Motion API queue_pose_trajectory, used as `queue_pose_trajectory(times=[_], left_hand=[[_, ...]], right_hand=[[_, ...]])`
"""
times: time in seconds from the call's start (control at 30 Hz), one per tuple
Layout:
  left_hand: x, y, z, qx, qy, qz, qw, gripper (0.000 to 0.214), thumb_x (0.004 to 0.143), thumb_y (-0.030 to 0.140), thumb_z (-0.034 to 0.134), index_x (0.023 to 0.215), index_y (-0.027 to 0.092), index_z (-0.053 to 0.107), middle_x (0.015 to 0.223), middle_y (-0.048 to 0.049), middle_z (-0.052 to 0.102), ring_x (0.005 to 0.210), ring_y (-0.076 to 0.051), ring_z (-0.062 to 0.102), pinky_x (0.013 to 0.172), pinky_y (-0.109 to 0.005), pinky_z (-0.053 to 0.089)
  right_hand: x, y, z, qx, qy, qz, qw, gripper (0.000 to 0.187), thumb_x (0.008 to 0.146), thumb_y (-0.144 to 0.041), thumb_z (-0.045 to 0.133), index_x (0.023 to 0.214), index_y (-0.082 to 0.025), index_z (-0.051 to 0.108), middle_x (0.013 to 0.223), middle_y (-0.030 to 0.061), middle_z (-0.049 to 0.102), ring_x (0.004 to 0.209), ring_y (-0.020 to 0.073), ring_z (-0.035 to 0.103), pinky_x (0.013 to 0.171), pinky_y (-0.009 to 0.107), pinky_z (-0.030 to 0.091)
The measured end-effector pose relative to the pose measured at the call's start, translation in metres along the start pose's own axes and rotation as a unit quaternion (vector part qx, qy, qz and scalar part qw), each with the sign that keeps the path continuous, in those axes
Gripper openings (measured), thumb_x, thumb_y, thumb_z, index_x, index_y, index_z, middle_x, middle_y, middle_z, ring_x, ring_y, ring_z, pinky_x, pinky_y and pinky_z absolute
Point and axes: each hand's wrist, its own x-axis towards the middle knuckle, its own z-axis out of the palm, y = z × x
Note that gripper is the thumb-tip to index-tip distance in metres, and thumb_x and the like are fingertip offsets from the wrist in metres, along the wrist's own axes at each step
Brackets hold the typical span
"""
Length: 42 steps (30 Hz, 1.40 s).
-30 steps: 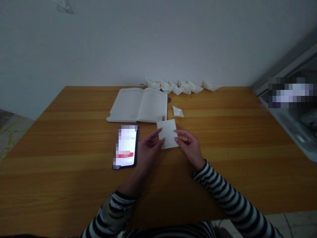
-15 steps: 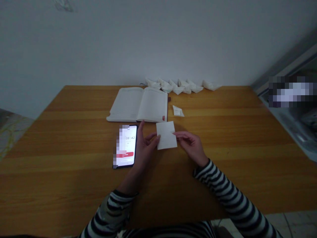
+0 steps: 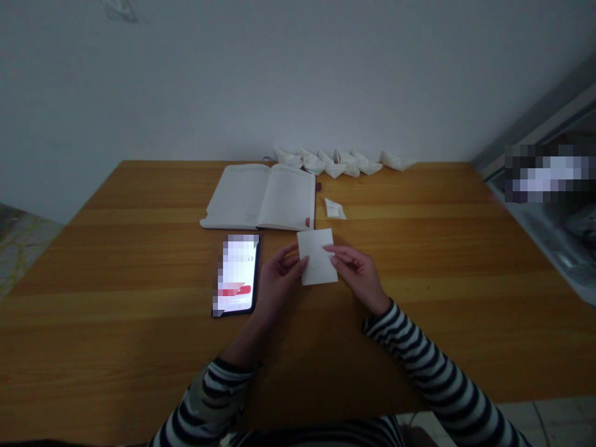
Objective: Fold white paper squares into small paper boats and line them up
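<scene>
A small, nearly square sheet of white paper (image 3: 318,271) is held up above the table between my two hands. My left hand (image 3: 279,276) pinches its left edge, thumb on the near face and fingers partly hidden behind. At the right edge, my right hand (image 3: 361,273) has a fingertip lying on the face and the thumb close to the border, closed on the paper. Beyond the sheet, a small folded white paper piece (image 3: 334,209) lies on the wood. To the left of my left hand rests a phone (image 3: 237,273) with its screen lit.
An open notebook (image 3: 242,195) lies behind the phone on the wooden table (image 3: 153,267). Several folded white paper boats (image 3: 333,162) stand in a row along the wall (image 3: 298,81). At the right, part of the view is blurred out.
The paper has shifted slightly right and towards me. My left thumb reaches further onto it, and the left index finger has curled in from its raised position. My right hand has barely moved.
</scene>
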Motion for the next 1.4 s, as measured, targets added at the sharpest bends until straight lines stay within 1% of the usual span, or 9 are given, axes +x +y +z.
queue_pose_trajectory(times=[0.07,0.2,0.33,0.47,0.57,0.7,0.9,1.07,1.4], left_hand=[[0.001,0.0,-0.002,0.0,0.003,0.0,1.0,0.06,0.073,0.033,0.081,0.125,0.012,0.058,0.092,-0.0115,0.078,0.082,-0.024,0.075,0.079,-0.036,0.06],[0.002,0.001,-0.007,-0.005,-0.028,0.014,1.0,0.081,0.078,0.029,0.077,0.148,0.027,0.036,0.097,-0.0075,0.078,0.081,-0.021,0.075,0.074,-0.034,0.06],[0.002,0.0,-0.01,0.026,-0.08,0.019,0.996,0.043,0.085,0.037,0.068,0.125,0.022,0.065,0.112,-0.0102,0.075,0.1,-0.024,0.072,0.088,-0.037,0.058],[-0.002,0.002,-0.003,0.077,-0.109,0.043,0.99,0.033,0.081,0.036,0.071,0.11,0.021,0.075,0.119,-0.0081,0.073,0.112,-0.025,0.067,0.103,-0.039,0.049],[-0.005,0.006,0.004,0.123,-0.072,0.061,0.988,0.027,0.073,0.033,0.078,0.098,0.021,0.079,0.108,-0.0059,0.077,0.104,-0.024,0.069,0.097,-0.035,0.052],[-0.004,0.003,0.003,0.152,0.038,0.047,0.987,0.022,0.073,0.04,0.078,0.073,0.018,0.079,0.077,-0.0036,0.077,0.076,-0.019,0.07,0.073,-0.028,0.054],[-0.001,-0.004,0.002,0.115,0.139,0.023,0.983,0.031,0.069,0.043,0.083,0.081,0.015,0.08,0.071,-0.0038,0.076,0.067,-0.016,0.067,0.066,-0.025,0.053],[-0.003,-0.005,0.009,0.071,0.17,0.036,0.982,0.03,0.066,0.037,0.085,0.084,0.014,0.078,0.077,-0.0054,0.077,0.066,-0.014,0.068,0.067,-0.025,0.055],[-0.001,-0.012,0.012,-0.005,0.199,0.029,0.98,0.031,0.062,0.034,0.088,0.082,0.013,0.076,0.074,-0.004,0.077,0.062,-0.011,0.069,0.064,-0.021,0.056]], right_hand=[[0.0,-0.002,-0.004,-0.016,-0.022,-0.019,0.999,0.025,0.091,-0.029,0.059,0.112,-0.026,0.073,0.114,0.0045,0.075,0.108,0.0192,0.069,0.099,0.039,0.054],[0.002,-0.002,-0.011,-0.036,-0.048,-0.038,0.997,0.03,0.084,-0.02,0.065,0.111,-0.027,0.074,0.114,0.0036,0.076,0.107,0.0193,0.07,0.102,0.042,0.052],[0.004,0.004,-0.014,-0.04,0.019,-0.025,0.999,0.018,0.078,-0.029,0.073,0.094,-0.024,0.079,0.097,0.0041,0.08,0.089,0.0204,0.075,0.087,0.038,0.059],[0.005,0.005,-0.013,-0.063,0.097,-0.028,0.993,0.015,0.078,-0.036,0.075,0.077,-0.022,0.078,0.076,0.0024,0.078,0.068,0.019,0.071,0.068,0.032,0.059],[0.004,0.002,-0.008,-0.059,0.107,-0.027,0.992,0.019,0.079,-0.039,0.074,0.076,-0.021,0.077,0.073,0.0022,0.076,0.065,0.018,0.068,0.063,0.03,0.055],[0.0,0.0,0.005,-0.046,0.081,-0.024,0.995,0.024,0.078,-0.04,0.075,0.066,-0.02,0.068,0.064,-0.0001,0.068,0.058,0.0143,0.061,0.058,0.026,0.05],[-0.004,0.004,0.021,0.032,0.072,0.038,0.996,0.032,0.076,-0.044,0.076,0.063,-0.02,0.058,0.06,-0.003,0.06,0.054,0.0114,0.055,0.055,0.024,0.05],[-0.007,0.005,0.032,0.152,0.111,0.094,0.978,0.035,0.074,-0.044,0.078,0.062,-0.021,0.055,0.061,-0.0044,0.06,0.058,0.0112,0.058,0.07,0.029,0.059],[-0.011,0.008,0.041,0.18,0.134,0.076,0.972,0.035,0.076,-0.043,0.078,0.069,-0.021,0.051,0.061,-0.0073,0.059,0.059,0.0085,0.059,0.069,0.026,0.059]])
